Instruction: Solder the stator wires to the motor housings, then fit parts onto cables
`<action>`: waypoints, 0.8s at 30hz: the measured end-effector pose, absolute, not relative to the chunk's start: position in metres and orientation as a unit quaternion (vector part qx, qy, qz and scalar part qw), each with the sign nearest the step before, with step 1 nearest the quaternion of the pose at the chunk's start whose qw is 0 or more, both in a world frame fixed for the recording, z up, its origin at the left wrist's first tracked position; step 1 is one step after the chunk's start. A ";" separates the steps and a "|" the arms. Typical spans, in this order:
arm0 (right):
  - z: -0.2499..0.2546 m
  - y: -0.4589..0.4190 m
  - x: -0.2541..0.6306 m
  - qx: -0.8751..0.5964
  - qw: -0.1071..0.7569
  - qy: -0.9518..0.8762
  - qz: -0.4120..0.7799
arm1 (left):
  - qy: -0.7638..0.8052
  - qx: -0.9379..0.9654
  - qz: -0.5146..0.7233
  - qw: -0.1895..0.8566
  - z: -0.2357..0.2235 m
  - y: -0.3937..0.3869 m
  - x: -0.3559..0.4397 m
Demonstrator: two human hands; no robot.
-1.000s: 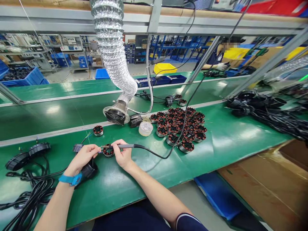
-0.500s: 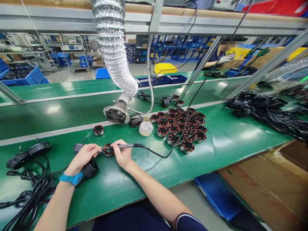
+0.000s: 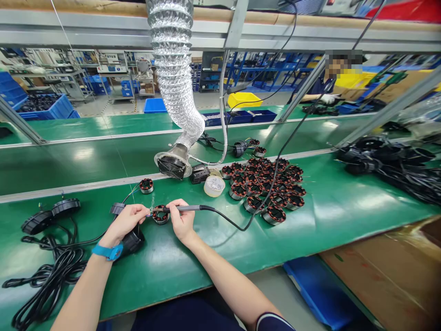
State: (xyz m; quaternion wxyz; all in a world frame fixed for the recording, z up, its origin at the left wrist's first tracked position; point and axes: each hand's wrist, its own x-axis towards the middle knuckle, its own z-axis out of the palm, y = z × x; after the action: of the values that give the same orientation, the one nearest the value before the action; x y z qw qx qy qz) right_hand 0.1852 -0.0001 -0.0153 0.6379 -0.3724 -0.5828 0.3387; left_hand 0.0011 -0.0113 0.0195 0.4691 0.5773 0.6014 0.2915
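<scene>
My right hand [image 3: 181,220] is closed round the grey handle of a soldering iron [image 3: 188,208], whose cable trails off to the right. The iron's tip points left, over a copper-wound motor stator [image 3: 161,215] on the bench. Thin smoke rises near the tip. My left hand [image 3: 129,220], with a blue strap on the wrist, pinches a thin wire [image 3: 149,214] close to the tip; its far end is too small to make out. Below the left hand sits a black round housing [image 3: 133,240]. Another stator [image 3: 146,185] with loose wires stands behind.
Several stators [image 3: 267,184] crowd the green bench [image 3: 220,250] to the right. A fume duct [image 3: 179,82] ends above the bench near a white tub [image 3: 214,185]. Black cables [image 3: 51,280] lie at left, more cables [image 3: 409,170] at right. A co-worker [image 3: 330,78] is across the benches.
The view has shifted slightly, so the bench appears further right. Both hands keep their grips by the stator, and smoke now shows at the iron's tip.
</scene>
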 end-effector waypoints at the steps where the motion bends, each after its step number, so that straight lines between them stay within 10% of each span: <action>1: -0.015 0.000 0.185 -0.377 0.636 -0.581 0.340 | 0.601 0.578 0.292 0.469 0.019 -0.012 0.001; 24: -0.017 0.002 0.187 -0.458 0.552 -0.607 0.342 | 0.616 0.525 0.321 0.492 -0.004 -0.004 -0.003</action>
State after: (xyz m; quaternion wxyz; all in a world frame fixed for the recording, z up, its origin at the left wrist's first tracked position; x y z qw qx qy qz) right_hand 0.1870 0.0017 -0.0166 0.5524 -0.4578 -0.6069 0.3419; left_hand -0.0028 -0.0036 -0.0038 0.4921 0.5248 0.6157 0.3215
